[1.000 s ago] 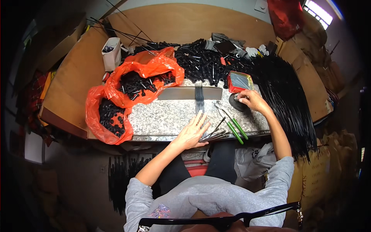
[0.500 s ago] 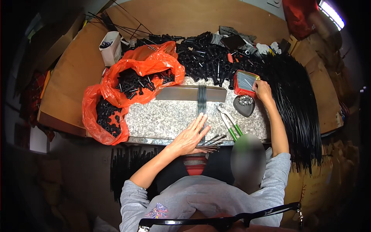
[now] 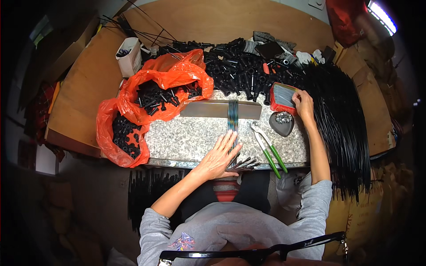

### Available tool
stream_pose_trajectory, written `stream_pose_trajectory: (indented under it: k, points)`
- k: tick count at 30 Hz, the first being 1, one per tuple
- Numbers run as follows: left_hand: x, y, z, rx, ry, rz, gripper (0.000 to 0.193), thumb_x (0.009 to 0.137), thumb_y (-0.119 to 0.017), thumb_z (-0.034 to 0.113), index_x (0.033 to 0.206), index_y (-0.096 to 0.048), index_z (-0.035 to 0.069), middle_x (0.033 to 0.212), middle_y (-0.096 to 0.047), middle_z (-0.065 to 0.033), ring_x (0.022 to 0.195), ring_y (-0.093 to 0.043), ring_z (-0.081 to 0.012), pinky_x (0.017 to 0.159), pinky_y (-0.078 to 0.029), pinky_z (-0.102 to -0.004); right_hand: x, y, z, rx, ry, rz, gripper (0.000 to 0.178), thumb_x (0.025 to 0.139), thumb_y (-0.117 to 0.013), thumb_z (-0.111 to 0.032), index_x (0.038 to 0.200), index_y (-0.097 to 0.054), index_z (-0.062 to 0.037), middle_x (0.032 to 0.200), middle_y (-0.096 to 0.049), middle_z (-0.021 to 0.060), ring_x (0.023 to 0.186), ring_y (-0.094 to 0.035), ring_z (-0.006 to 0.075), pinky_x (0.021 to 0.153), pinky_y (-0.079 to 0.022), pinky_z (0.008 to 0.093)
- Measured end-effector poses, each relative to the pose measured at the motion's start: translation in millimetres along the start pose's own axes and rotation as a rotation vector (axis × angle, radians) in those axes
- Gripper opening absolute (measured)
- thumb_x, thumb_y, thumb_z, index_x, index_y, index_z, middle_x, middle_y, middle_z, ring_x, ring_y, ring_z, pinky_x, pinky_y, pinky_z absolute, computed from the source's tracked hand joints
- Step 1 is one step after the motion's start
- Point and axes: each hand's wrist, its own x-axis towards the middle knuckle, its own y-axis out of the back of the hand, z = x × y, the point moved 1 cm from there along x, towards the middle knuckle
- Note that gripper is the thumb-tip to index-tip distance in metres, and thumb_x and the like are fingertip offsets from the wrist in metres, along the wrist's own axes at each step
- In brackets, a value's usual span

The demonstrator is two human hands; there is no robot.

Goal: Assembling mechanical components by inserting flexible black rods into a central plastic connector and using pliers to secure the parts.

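Observation:
My left hand (image 3: pixel 217 156) lies flat, fingers spread, across a row of thin black rods (image 3: pixel 233 111). Those rods reach over a long metal bar (image 3: pixel 204 109), and their darker near ends fan out past the table's front edge. At the right, my right hand (image 3: pixel 304 106) has thumb and fingertips pinched together at the side of a red box (image 3: pixel 280 107) of thin grey metal pins; what is between the fingertips is too small to make out. Green-handled pliers (image 3: pixel 269 147) lie between my hands. Below the box sits a dark heart-shaped dish (image 3: pixel 281 129) with small shiny metal pieces (image 3: pixel 284 117).
Two orange plastic bags (image 3: pixel 106 148) of small black parts stand at the left. Black tubular parts (image 3: pixel 239 71) are heaped along the back. A thick bundle of long black rods (image 3: pixel 341 124) hangs over the right edge. A white container (image 3: pixel 130 64) stands back left.
The fingers of my right hand have drawn back to the box's right side; slanted pins seen beside them before no longer show. My left hand stays on the rods.

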Motion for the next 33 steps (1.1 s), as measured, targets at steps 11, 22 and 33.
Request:
stream_pose_trajectory:
  k: [11,22,33]
  points:
    - [0.0,5.7,3.6,0.035,0.025,-0.073,0.098,0.057,-0.077,0.037,0.132,-0.027,-0.002,0.140,-0.015,-0.0271,0.132,-0.013,-0.0403,0.108,-0.019,-0.0412,-18.8,-39.8,-109.3,0.038,0.434,-0.228,0.014,0.074,-0.059,-0.003,0.086,-0.063,-0.0085,0.076,-0.054,0.0065,0.079,-0.054,0.0254,0.068,-0.046,0.0366]
    - [-1.2,3.3,-1.2,-0.032,0.049,-0.036,0.097,0.060,-0.074,0.043,0.132,-0.027,-0.003,0.141,-0.016,-0.0255,0.132,-0.014,-0.0384,0.107,-0.019,-0.0430,-14.1,-52.1,-106.9,0.144,0.457,-0.245,0.016,0.073,-0.058,-0.001,0.087,-0.063,-0.0050,0.072,-0.053,0.0098,0.075,-0.053,0.0277,0.067,-0.043,0.0365]
    - [-0.7,7.2,-0.9,-0.061,0.053,-0.043,0.101,0.056,-0.075,0.037,0.133,-0.023,-0.003,0.141,-0.015,-0.0250,0.132,-0.014,-0.0379,0.108,-0.018,-0.0413,-10.3,-53.4,-109.8,0.151,0.447,-0.295,0.015,0.073,-0.058,0.000,0.087,-0.064,-0.0039,0.071,-0.053,0.0105,0.075,-0.054,0.0279,0.066,-0.043,0.0376]
